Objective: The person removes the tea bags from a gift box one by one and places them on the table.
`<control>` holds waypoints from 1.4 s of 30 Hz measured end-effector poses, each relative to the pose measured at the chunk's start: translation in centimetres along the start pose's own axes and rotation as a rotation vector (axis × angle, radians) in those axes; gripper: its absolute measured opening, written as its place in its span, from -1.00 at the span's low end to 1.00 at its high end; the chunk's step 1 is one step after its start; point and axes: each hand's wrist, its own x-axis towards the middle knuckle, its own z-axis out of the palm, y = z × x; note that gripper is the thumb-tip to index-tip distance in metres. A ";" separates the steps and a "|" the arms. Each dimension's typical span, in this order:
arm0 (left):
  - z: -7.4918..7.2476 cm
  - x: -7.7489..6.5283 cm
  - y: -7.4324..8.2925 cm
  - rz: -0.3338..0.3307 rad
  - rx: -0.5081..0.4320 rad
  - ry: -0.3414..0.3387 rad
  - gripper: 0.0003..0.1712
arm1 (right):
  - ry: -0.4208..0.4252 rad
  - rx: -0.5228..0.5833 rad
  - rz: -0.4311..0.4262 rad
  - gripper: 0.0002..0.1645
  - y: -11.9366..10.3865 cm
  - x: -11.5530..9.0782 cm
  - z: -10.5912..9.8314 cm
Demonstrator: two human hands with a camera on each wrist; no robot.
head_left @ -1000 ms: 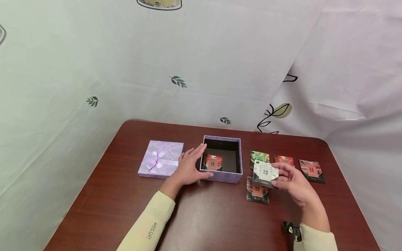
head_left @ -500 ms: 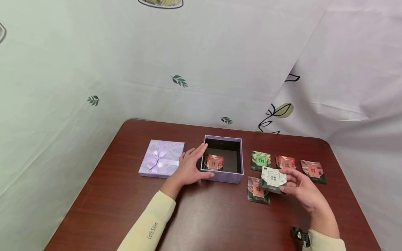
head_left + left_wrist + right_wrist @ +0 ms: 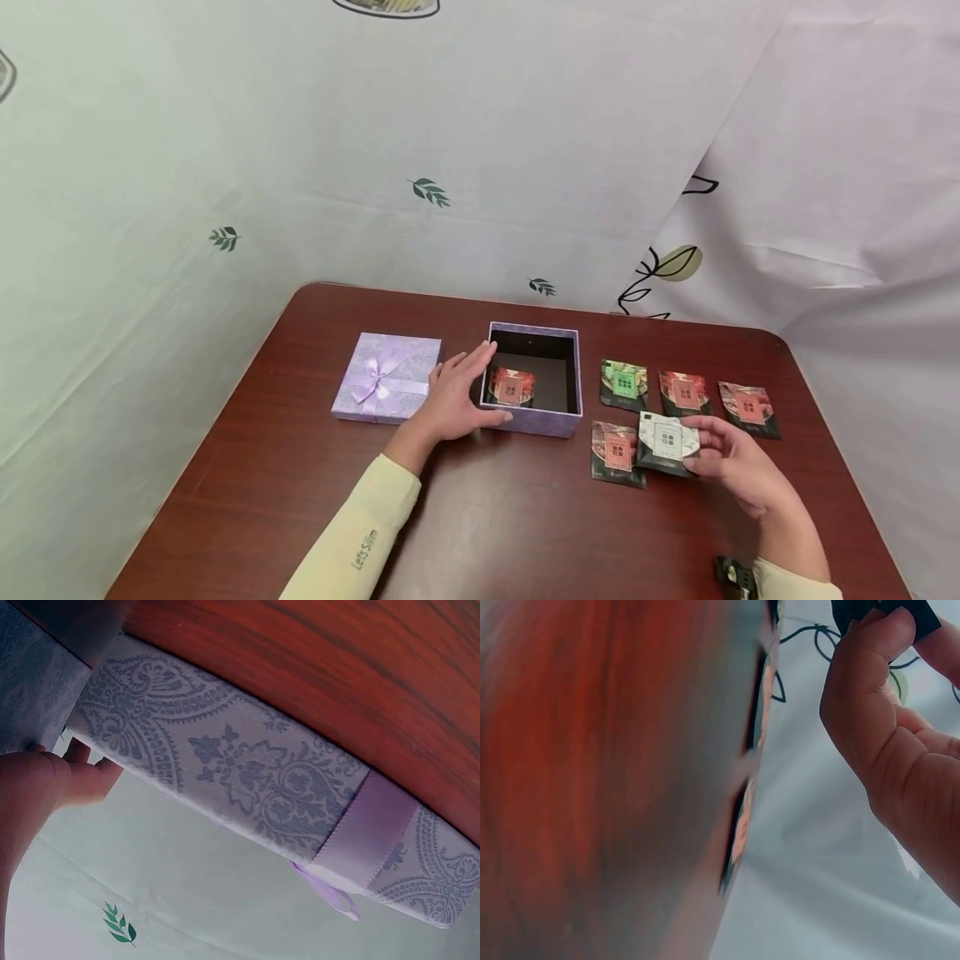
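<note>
My right hand [image 3: 738, 462] pinches a white-and-black tea sachet [image 3: 666, 442] by its right edge, fingers behind and thumb in front. In the right wrist view only a dark corner of this sachet [image 3: 922, 616] shows between the fingers. My left hand [image 3: 453, 400] touches the near left corner of a purple open gift box [image 3: 536, 423], its fingers along the left wall and thumb at the front wall. Inside the box lies a red tea sachet [image 3: 512, 388], towards the left. Just left of the held sachet, another red sachet [image 3: 617, 452] lies on the table.
A purple patterned lid [image 3: 386, 379] with a ribbon bow lies left of the box, close to my left hand. A green sachet [image 3: 624, 383] and two red ones, one in the middle [image 3: 684, 392] and one at right [image 3: 748, 408], lie behind my right hand. A patterned curtain hangs behind the table [image 3: 525, 533].
My right hand has moved right and towards me with the white sachet, uncovering the green sachet and most of the near red one. My left hand stays at the box.
</note>
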 end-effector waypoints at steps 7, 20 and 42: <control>0.0 0.1 0.0 0.000 -0.004 0.000 0.27 | 0.010 -0.038 0.069 -0.22 0.7 -0.5 -1.0; -0.1 0.1 0.0 -0.007 -0.003 0.004 0.27 | 0.026 -0.138 0.107 -0.24 1.4 -0.3 -2.1; 0.0 -0.1 0.2 0.011 -0.007 0.009 0.26 | 0.080 -0.714 0.091 -0.46 1.3 0.4 -1.6</control>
